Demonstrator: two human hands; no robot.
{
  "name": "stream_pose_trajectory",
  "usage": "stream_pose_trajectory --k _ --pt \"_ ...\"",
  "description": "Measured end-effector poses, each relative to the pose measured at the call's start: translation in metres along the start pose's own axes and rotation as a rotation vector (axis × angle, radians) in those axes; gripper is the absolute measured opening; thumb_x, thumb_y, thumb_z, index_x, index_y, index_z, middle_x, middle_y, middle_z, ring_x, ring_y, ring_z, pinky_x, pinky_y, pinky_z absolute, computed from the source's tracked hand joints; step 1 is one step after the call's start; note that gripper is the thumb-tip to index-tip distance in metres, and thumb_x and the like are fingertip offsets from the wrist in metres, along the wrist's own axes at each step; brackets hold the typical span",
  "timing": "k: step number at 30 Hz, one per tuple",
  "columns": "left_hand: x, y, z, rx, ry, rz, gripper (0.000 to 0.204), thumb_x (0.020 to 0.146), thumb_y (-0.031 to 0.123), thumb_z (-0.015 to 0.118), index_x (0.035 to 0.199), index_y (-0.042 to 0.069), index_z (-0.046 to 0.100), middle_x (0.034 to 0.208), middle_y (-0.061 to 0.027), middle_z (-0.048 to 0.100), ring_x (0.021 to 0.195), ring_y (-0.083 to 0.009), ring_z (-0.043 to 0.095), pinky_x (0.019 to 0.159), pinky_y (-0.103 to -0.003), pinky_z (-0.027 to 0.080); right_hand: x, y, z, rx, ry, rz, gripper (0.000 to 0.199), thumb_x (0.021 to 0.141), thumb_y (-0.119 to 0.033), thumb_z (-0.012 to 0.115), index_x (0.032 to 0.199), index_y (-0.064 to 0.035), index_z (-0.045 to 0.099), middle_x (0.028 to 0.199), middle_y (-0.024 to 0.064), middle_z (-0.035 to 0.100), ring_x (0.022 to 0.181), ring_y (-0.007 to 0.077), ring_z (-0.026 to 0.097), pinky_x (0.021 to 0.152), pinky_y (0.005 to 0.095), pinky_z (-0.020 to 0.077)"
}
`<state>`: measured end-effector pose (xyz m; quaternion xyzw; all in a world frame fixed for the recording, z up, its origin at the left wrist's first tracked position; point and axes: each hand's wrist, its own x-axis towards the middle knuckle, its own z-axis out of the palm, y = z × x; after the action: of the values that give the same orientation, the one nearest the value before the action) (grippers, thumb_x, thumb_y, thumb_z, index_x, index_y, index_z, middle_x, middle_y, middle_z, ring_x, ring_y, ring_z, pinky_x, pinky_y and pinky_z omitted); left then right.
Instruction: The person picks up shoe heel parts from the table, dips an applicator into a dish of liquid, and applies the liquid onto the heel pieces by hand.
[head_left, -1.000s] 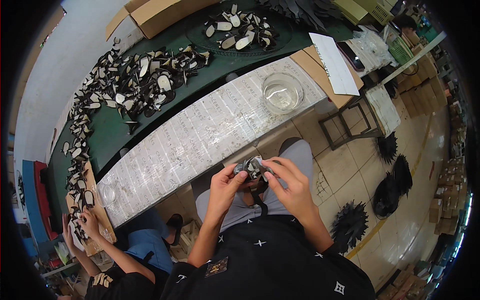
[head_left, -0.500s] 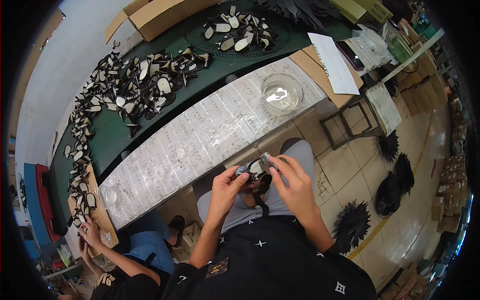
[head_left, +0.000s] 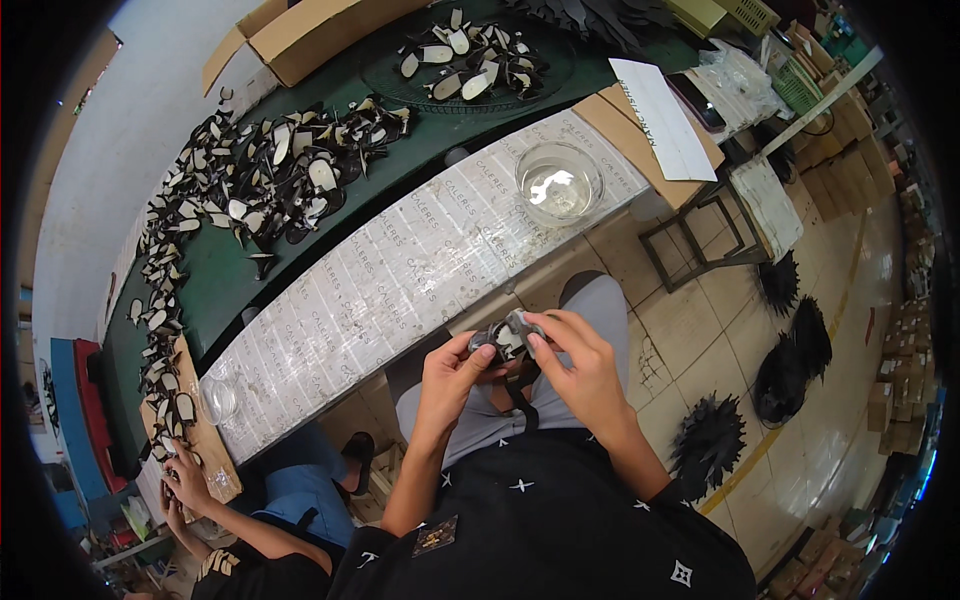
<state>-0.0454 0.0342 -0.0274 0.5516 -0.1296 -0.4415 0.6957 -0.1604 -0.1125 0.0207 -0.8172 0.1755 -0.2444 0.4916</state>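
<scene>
Above my lap, both hands meet at a small black shoe part (head_left: 508, 345) with a pale face and a dark strip hanging below it. My left hand (head_left: 449, 384) grips its left side, thumb on top and fingers curled beneath. My right hand (head_left: 592, 380) pinches a small grey wad (head_left: 521, 320), perhaps a cloth, against the part's upper right side. The fingers hide much of the part. Beyond my hands, the wrapped bench (head_left: 400, 270) carries a clear round bowl (head_left: 558, 185) of clear liquid near its right end.
Many similar black-and-pale parts (head_left: 270, 170) cover the green table (head_left: 400, 160); more lie on a glass tray (head_left: 375, 80). At left, a co-worker's hands (head_left: 185, 480) handle pieces beside a clear dish (head_left: 218, 398). A metal stool frame (head_left: 690, 245) and spiky black bundles (head_left: 708, 440) are at right.
My right hand and the grey wad have shifted slightly left over the shoe part. My left hand keeps its hold. The whole view has moved a little.
</scene>
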Motion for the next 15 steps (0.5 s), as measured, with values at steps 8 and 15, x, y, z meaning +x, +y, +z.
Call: stream_pose_trajectory --k 8,15 --pt "0.0007 -0.0023 -0.0014 -0.007 0.017 -0.021 0.030 0.095 0.020 0.060 0.112 -0.005 0.061 0.100 -0.0116 0.068 0.087 -0.0199 0.069 0.074 -0.027 0.058 -0.0020 0.0018 -0.0053 -0.107 0.099 -0.006 0.024 0.086 -0.003 0.064 0.110 0.0004 0.064 0.100 0.0167 0.061 0.081 0.0284 0.064 0.070 0.0333 0.0521" --pt "0.0016 -0.0007 -0.0017 -0.107 -0.017 -0.060 0.036 0.099 0.029 0.053 0.112 -0.004 0.058 0.103 -0.0143 0.066 0.091 -0.0222 0.069 0.077 -0.029 0.059 -0.0025 -0.0075 -0.0039 0.104 0.017 0.066 0.022 0.088 -0.002 0.062 0.109 0.0028 0.066 0.104 0.0132 0.064 0.086 0.0162 0.065 0.071 0.0274 0.0559"
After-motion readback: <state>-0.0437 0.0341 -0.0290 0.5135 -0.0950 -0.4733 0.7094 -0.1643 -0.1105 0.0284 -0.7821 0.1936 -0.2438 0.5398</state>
